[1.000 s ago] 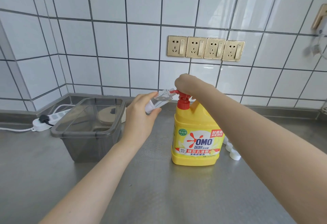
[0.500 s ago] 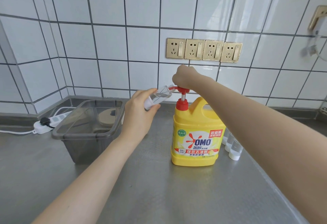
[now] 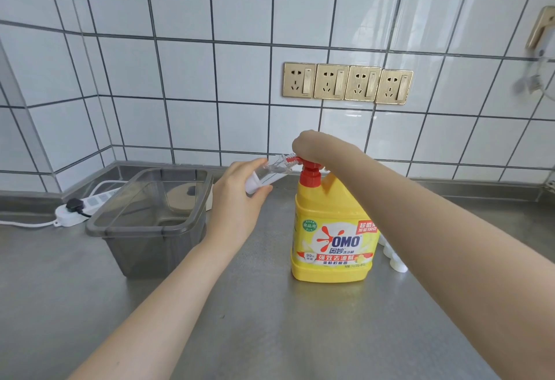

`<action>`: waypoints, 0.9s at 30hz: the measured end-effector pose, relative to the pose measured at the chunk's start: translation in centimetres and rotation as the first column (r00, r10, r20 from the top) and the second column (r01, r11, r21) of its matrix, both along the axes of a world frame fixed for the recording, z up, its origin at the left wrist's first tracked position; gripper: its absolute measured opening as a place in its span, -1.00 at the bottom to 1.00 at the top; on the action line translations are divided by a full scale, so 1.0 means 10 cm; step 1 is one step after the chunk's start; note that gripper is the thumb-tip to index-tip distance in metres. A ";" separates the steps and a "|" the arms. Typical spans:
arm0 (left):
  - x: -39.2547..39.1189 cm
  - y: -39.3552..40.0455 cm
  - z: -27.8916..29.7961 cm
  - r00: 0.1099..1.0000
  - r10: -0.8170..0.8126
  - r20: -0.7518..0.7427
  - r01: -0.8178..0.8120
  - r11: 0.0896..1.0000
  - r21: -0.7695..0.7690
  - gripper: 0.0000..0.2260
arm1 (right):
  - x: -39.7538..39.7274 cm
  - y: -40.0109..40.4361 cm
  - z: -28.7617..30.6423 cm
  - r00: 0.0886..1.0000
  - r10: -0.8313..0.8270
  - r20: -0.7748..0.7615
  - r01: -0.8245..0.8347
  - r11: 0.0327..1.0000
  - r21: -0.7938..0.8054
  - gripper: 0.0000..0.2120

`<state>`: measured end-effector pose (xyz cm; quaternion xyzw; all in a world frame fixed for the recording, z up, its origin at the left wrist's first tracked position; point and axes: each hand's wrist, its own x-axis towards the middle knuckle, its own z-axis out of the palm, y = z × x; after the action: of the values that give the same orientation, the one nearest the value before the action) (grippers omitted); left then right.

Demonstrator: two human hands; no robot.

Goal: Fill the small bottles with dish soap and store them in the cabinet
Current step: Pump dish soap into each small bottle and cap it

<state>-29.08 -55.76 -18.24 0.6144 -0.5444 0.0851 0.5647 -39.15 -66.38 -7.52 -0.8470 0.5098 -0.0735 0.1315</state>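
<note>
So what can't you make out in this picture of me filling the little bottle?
Head view only:
- Pump top of the dish soap jug: covered by the right hand.
- Soap level in the small bottle: clear plastic, partly wrapped by the left hand.
- Other small bottles: mostly behind the jug and right forearm, so no count.
- Round object behind the grey bin: blurred through its wall.
- Cabinet: not in view.

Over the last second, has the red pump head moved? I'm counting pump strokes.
Yes. The right hand let the red pump head rise half a second ago, then pressed it back down onto the yellow dish soap jug: one stroke. The left hand kept the small clear bottle tilted at the spout. The jug, the grey plastic bin and the steel counter stayed put.
</note>
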 end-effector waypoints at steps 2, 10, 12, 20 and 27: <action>0.00 0.00 -0.02 1.000 -0.005 0.003 0.004 1.000 0.005 -0.61 | 0.01 -0.01 -0.04 1.000 0.010 -0.029 -0.011 1.000 -0.021 -0.81; -0.01 0.01 0.03 1.000 -0.002 -0.024 0.002 1.000 0.005 -0.61 | -0.01 0.05 0.03 0.994 -0.008 -0.109 -0.009 0.989 -0.150 -0.80; -0.01 0.00 0.08 1.000 -0.001 -0.024 0.001 1.000 -0.001 -0.62 | -0.02 0.06 0.11 0.996 -0.029 -0.079 0.020 0.994 -0.110 -0.66; 0.00 0.00 0.14 1.000 0.004 -0.004 -0.004 1.000 -0.019 -0.62 | -0.02 0.02 0.19 0.996 -0.032 0.078 0.053 0.954 -0.294 -0.79; 0.00 0.00 0.13 1.000 -0.005 -0.015 0.005 1.000 -0.018 -0.62 | -0.01 0.03 0.16 0.997 -0.033 0.075 0.049 0.974 -0.221 -0.73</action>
<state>-29.10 -55.80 -16.93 0.6084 -0.5410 0.0841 0.5745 -39.28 -66.07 -5.94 -0.8426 0.5107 -0.1628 0.0525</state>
